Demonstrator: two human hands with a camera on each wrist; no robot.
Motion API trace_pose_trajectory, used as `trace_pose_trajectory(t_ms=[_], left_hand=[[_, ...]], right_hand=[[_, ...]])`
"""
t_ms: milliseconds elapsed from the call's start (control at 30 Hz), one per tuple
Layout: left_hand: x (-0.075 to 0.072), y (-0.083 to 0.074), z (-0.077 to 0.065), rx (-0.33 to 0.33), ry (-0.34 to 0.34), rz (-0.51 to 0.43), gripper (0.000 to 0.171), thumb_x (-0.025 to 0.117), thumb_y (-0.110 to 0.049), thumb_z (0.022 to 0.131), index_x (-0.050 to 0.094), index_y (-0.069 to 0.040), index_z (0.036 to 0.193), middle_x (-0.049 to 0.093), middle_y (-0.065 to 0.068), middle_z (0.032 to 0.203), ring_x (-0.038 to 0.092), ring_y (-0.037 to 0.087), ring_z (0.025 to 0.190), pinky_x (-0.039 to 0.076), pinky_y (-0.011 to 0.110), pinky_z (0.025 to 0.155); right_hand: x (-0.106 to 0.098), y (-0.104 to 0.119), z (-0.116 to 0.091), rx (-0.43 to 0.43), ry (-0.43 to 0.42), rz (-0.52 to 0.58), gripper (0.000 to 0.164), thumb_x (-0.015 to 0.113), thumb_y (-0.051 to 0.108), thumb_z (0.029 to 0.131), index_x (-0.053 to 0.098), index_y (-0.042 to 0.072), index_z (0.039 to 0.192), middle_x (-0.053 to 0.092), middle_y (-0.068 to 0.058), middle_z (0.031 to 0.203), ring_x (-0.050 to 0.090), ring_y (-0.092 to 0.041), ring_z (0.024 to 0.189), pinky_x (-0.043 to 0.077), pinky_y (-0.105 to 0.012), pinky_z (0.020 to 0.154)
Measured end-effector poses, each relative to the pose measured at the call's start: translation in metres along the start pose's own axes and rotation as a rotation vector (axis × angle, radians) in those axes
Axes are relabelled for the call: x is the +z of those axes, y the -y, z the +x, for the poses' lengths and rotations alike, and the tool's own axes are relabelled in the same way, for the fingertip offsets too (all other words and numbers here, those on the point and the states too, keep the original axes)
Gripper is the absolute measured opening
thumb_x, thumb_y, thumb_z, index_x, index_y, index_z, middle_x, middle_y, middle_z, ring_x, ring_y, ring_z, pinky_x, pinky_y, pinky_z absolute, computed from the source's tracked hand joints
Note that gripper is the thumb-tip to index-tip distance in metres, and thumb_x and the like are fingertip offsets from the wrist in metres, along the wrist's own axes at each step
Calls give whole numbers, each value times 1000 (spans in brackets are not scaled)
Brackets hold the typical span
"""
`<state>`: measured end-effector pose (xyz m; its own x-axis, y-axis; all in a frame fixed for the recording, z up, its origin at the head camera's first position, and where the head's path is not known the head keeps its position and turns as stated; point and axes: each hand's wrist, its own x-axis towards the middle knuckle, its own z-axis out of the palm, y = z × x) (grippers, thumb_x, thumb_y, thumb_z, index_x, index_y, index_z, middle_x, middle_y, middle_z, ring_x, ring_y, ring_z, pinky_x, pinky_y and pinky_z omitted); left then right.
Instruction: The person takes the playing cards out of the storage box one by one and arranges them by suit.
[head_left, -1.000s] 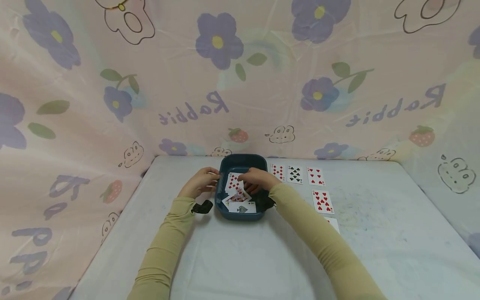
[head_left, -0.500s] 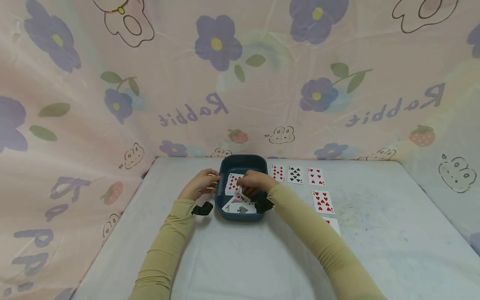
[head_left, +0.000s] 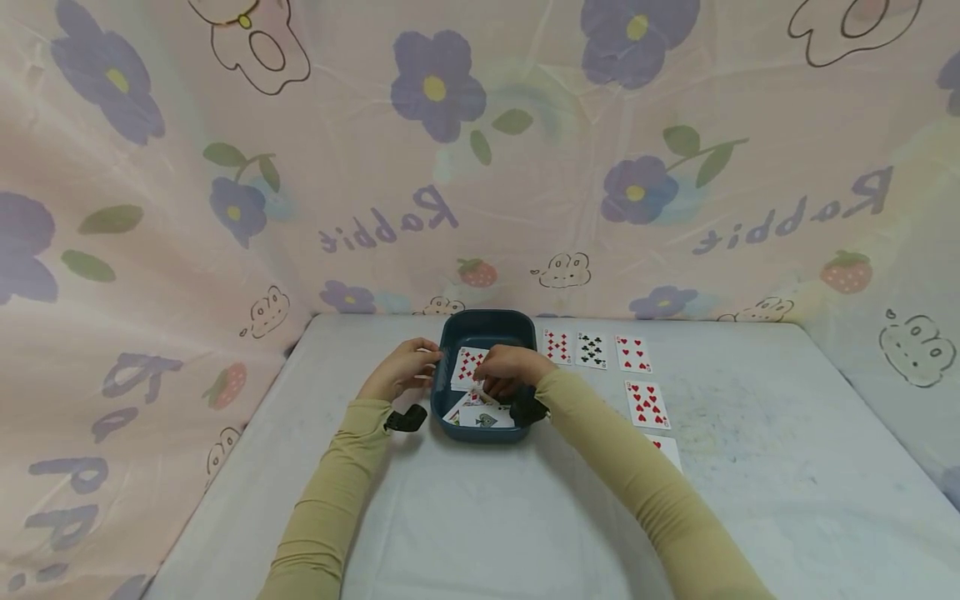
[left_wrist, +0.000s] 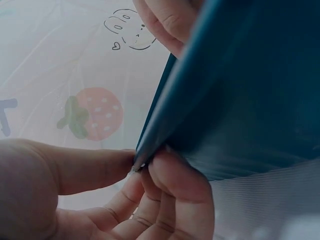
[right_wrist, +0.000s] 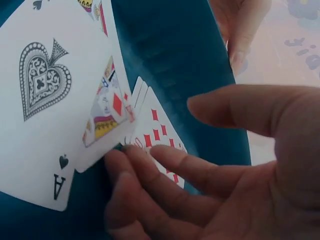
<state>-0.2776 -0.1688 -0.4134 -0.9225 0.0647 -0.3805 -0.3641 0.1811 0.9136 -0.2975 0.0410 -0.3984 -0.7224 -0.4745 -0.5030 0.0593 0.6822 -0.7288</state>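
Note:
A dark blue plastic bin (head_left: 486, 317) stands on the table with playing cards in it. My left hand (head_left: 405, 367) pinches its left rim between thumb and fingers, seen close up in the left wrist view. My right hand (head_left: 517, 367) reaches inside, thumb apart from the fingers (right_wrist: 195, 170), whose tips are at the edges of the cards. The ace of spades (right_wrist: 45, 85) lies face up at the near end, over a face card (right_wrist: 107, 107) with diamonds. Beyond these is a small stack topped by a diamonds number card (right_wrist: 162, 132), partly behind the fingers.
Right of the bin, face-up cards lie on the white table (head_left: 750, 433): a diamonds card (head_left: 557, 346), a clubs card (head_left: 591, 350) and hearts cards (head_left: 647, 405), one partly behind the right sleeve (head_left: 637, 475). A patterned curtain (head_left: 510, 208) hangs behind.
Inside the bin, my right hand's fingers have drawn in and shifted a little nearer, covering more of the face card. My left hand has stayed at the rim.

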Motion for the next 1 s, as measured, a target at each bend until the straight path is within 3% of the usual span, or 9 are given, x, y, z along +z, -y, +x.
trace_pose_trajectory(t_ms=[133, 333, 533, 700, 833, 1000], left_hand=[[1, -1, 1, -5, -4, 10, 22, 53, -11, 98, 49, -1, 117, 57, 12, 97, 58, 20, 80, 51, 28, 63], [2, -3, -3, 28, 5, 31, 18, 52, -11, 99, 49, 0, 113, 57, 12, 95, 58, 21, 80, 50, 29, 65], [2, 0, 1, 22, 1, 16, 20, 53, -11, 99, 48, -1, 115, 57, 11, 97, 58, 20, 80, 50, 29, 65], [2, 1, 1, 15, -3, 9, 21, 52, -11, 99, 48, 0, 116, 57, 11, 97, 57, 19, 78, 50, 28, 62], [2, 1, 2, 17, -12, 14, 24, 52, -10, 99, 49, 3, 119, 57, 14, 103, 58, 19, 82, 51, 27, 64], [0, 1, 3, 11, -20, 19, 25, 52, -10, 99, 51, 6, 119, 58, 14, 104, 58, 20, 84, 52, 28, 66]], right_hand=[[-3, 0, 0, -29, 19, -37, 25, 61, 21, 91, 66, 1, 106, 65, -10, 91, 61, -20, 80, 50, -33, 72], [-8, 1, -2, -127, 46, -53, 24, 64, 4, 87, 67, 1, 111, 59, -2, 77, 52, -12, 66, 42, -23, 60], [-13, 4, -12, -234, -42, -100, 21, 64, -3, 84, 68, 0, 105, 63, -4, 79, 56, -14, 69, 46, -25, 62], [-21, 5, -23, -256, -134, -116, 12, 64, -2, 86, 66, 0, 97, 60, -6, 82, 59, -19, 74, 51, -31, 67], [-32, 2, -30, -261, -177, -45, 9, 63, -2, 87, 62, -1, 96, 60, -9, 85, 61, -21, 77, 54, -37, 72], [-45, -9, -38, -299, -181, 70, 18, 63, -5, 87, 59, -3, 104, 61, -13, 90, 64, -24, 82, 55, -38, 74]])
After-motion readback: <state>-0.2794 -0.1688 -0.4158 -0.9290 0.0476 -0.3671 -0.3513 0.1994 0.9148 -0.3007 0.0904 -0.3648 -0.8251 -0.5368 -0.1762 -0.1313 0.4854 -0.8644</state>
